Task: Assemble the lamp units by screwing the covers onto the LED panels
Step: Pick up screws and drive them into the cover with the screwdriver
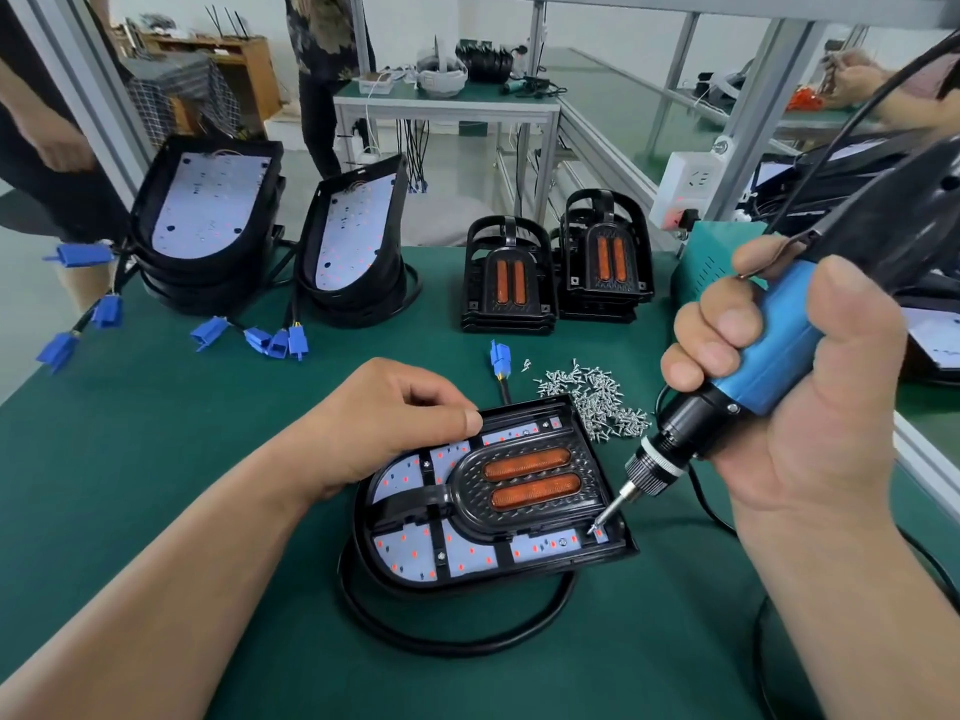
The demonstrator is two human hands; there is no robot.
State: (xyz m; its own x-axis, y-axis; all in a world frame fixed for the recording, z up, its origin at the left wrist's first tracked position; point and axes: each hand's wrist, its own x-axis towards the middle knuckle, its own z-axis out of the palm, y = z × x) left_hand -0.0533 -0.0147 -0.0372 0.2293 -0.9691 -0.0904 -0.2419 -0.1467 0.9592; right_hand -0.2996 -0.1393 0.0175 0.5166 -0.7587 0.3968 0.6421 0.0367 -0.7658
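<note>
The left hand (384,423) steadies the black, D-shaped plastic lamp unit (618,550) on the green bench mat (156,459). Its thumb lies pressed on the far rim and its other fingers curl in behind, likely so the unit will not spin under the driver. The right hand (779,387) has all its fingers wrapped tight round the blue-bodied electric screwdriver (763,356), tilted so the bit meets the unit's near right corner, where a fixing point seems to sit. The unit lies flat in the middle of the mat, just in front of the person, with its black cable (457,631) looped beneath it. Its black ribbed cover (530,506), with two orange oblong lenses, sits over the white LED panel (405,553) dotted with red. Small screw heads show at several cover tabs. A heap of loose silver screws (592,392) lies just beyond the unit, within easy reach of the driver hand. Stacks of spare covers (506,278) and of bare panels in housings (208,220) wait at the far edge.
</note>
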